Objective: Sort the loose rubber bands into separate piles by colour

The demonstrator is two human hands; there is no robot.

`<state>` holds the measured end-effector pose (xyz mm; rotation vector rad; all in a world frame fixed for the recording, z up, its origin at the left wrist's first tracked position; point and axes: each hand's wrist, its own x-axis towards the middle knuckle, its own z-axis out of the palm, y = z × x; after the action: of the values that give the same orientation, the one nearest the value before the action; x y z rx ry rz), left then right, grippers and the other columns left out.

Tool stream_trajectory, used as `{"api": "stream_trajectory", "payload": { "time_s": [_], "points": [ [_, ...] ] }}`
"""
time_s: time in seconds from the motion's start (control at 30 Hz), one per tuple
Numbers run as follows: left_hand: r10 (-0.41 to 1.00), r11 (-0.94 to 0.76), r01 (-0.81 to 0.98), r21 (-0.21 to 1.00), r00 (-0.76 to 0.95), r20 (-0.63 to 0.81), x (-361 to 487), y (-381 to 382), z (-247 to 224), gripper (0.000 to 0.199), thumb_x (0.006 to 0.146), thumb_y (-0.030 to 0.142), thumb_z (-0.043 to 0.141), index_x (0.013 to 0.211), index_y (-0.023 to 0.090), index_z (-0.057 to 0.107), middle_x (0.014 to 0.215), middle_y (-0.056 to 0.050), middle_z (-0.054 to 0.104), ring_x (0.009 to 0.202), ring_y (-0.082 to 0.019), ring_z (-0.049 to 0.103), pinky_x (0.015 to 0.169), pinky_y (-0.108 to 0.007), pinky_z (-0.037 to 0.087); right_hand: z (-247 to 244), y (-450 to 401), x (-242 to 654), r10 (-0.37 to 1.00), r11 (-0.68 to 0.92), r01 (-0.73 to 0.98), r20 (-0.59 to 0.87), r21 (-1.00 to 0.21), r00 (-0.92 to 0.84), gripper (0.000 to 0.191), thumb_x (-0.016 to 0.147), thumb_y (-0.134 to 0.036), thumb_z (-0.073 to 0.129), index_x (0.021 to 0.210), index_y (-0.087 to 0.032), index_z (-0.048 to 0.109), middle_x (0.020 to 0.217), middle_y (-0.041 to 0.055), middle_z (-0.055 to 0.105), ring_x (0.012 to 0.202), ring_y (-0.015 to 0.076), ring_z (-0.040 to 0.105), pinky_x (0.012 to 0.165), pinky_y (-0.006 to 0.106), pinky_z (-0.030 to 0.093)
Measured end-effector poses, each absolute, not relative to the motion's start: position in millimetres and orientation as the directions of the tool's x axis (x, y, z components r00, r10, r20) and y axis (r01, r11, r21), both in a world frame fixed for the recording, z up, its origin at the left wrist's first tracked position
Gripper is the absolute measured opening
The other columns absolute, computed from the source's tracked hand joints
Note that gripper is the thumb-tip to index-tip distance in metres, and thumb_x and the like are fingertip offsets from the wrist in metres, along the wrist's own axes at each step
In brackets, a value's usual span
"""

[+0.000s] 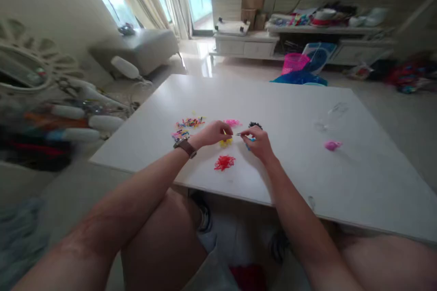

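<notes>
My left hand (216, 133) is closed in a pinch above a pile of small yellow pieces (226, 143). Whatever its fingertips hold is too small to make out. Facing it, my right hand (258, 143) pinches a small black piece (238, 134) that points toward the left fingertips. Under the right hand some small blue pieces (250, 142) show in part. Just behind it lies a pile of small black pieces (254, 125). Small pink pieces (233, 122) lie behind the left hand, and red pieces (224, 163) form a heap nearer me.
On the white table (290, 109), a mixed-colour pile (190, 122) and a smaller mixed pile (180, 135) lie left. To the right are a pink object (332, 145) and clear plastic (337, 108). A pink basket (295, 62) stands beyond the far edge.
</notes>
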<state>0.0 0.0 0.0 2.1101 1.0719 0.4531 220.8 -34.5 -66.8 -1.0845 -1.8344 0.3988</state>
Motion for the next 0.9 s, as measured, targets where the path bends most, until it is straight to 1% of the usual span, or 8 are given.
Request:
{"api": "stream_trajectory", "payload": {
  "time_s": [0.13, 0.23, 0.37, 0.5, 0.6, 0.67, 0.77, 0.9],
  "points": [
    [0.861, -0.354, 0.583, 0.731, 0.509, 0.011, -9.3, 3.7, -2.0, 0.011, 0.082, 0.017, 0.066, 0.085, 0.011, 0.075, 0.072, -0.005, 0.073, 0.063, -0.013, 0.067, 0.058, -0.020, 0.047, -71.3, -23.7, 242.0, 0.848, 0.350, 0.548, 0.506, -0.760, 0.160, 0.006, 0.082, -0.022, 0.069, 0.083, -0.022, 0.074, 0.082, 0.0029, 0.070, 0.078, 0.0203, 0.061, 0.074, 0.036, 0.049],
    [0.908, -0.298, 0.624, 0.723, 0.419, 0.013, -19.1, 10.5, -7.3, 0.012, 0.082, 0.016, 0.064, 0.085, 0.012, 0.075, 0.076, -0.006, 0.075, 0.064, -0.014, 0.069, 0.059, -0.020, 0.047, -79.2, -15.3, 254.5, 0.828, 0.236, 0.582, 0.475, -0.778, 0.299, 0.005, 0.081, -0.022, 0.069, 0.081, -0.021, 0.074, 0.085, 0.0042, 0.069, 0.082, 0.0218, 0.059, 0.080, 0.038, 0.049],
    [0.967, -0.199, 0.653, 0.731, 0.252, 0.037, -38.0, 22.0, -9.6, 0.014, 0.080, 0.018, 0.066, 0.088, 0.013, 0.076, 0.078, -0.006, 0.075, 0.065, -0.015, 0.070, 0.060, -0.021, 0.049, -92.1, -5.5, 262.5, 0.808, 0.166, 0.674, 0.491, -0.720, 0.326, 0.004, 0.079, -0.021, 0.071, 0.080, -0.023, 0.074, 0.088, 0.0056, 0.066, 0.097, 0.0260, 0.055, 0.095, 0.043, 0.046],
    [0.998, -0.058, 0.632, 0.773, 0.008, 0.068, -63.4, 31.5, -5.0, 0.015, 0.078, 0.017, 0.065, 0.087, 0.011, 0.076, 0.078, -0.007, 0.075, 0.064, -0.014, 0.069, 0.062, -0.022, 0.051, -101.8, 0.1, 263.1, 0.833, 0.155, 0.695, 0.471, -0.702, 0.290, 0.005, 0.077, -0.021, 0.071, 0.080, -0.023, 0.074, 0.093, 0.0067, 0.065, 0.101, 0.0265, 0.052, 0.098, 0.043, 0.046],
    [0.991, 0.062, 0.613, 0.788, -0.133, 0.026, -83.8, 35.7, -6.0, 0.020, 0.076, 0.017, 0.066, 0.091, 0.010, 0.077, 0.076, -0.007, 0.074, 0.063, -0.014, 0.067, 0.059, -0.022, 0.050, -105.1, 1.2, 263.1, 0.839, 0.148, 0.704, 0.465, -0.695, 0.282, 0.009, 0.076, -0.021, 0.071, 0.083, -0.021, 0.075, 0.095, 0.0081, 0.065, 0.103, 0.0268, 0.051, 0.098, 0.042, 0.045],
    [0.985, 0.116, 0.645, 0.755, -0.174, -0.002, -96.5, 36.9, -10.0, 0.021, 0.074, 0.017, 0.069, 0.091, 0.010, 0.078, 0.072, -0.007, 0.073, 0.062, -0.014, 0.066, 0.057, -0.021, 0.047, -105.8, 1.2, 263.5, 0.837, 0.145, 0.707, 0.467, -0.693, 0.286, 0.012, 0.076, -0.021, 0.070, 0.086, -0.021, 0.075, 0.095, 0.0084, 0.064, 0.103, 0.0270, 0.051, 0.098, 0.043, 0.045],
    [0.980, 0.178, 0.694, 0.698, -0.185, -0.066, -112.8, 37.4, -17.8, 0.021, 0.069, 0.018, 0.074, 0.089, 0.011, 0.079, 0.069, -0.006, 0.072, 0.062, -0.014, 0.063, 0.055, -0.021, 0.045, -105.8, 1.2, 264.5, 0.832, 0.147, 0.700, 0.470, -0.699, 0.295, 0.015, 0.075, -0.021, 0.068, 0.088, -0.021, 0.074, 0.095, 0.0082, 0.063, 0.103, 0.0270, 0.051, 0.100, 0.044, 0.044],
    [0.973, 0.216, 0.772, 0.598, -0.120, -0.196, -128.2, 37.3, -25.3, 0.020, 0.061, 0.018, 0.079, 0.080, 0.013, 0.079, 0.066, -0.004, 0.071, 0.062, -0.015, 0.062, 0.055, -0.022, 0.045, -106.3, 2.1, 266.7, 0.827, 0.133, 0.670, 0.454, -0.730, 0.331, 0.019, 0.072, -0.019, 0.064, 0.088, -0.023, 0.073, 0.095, 0.0069, 0.063, 0.099, 0.0269, 0.053, 0.101, 0.047, 0.044]
  ]
}}
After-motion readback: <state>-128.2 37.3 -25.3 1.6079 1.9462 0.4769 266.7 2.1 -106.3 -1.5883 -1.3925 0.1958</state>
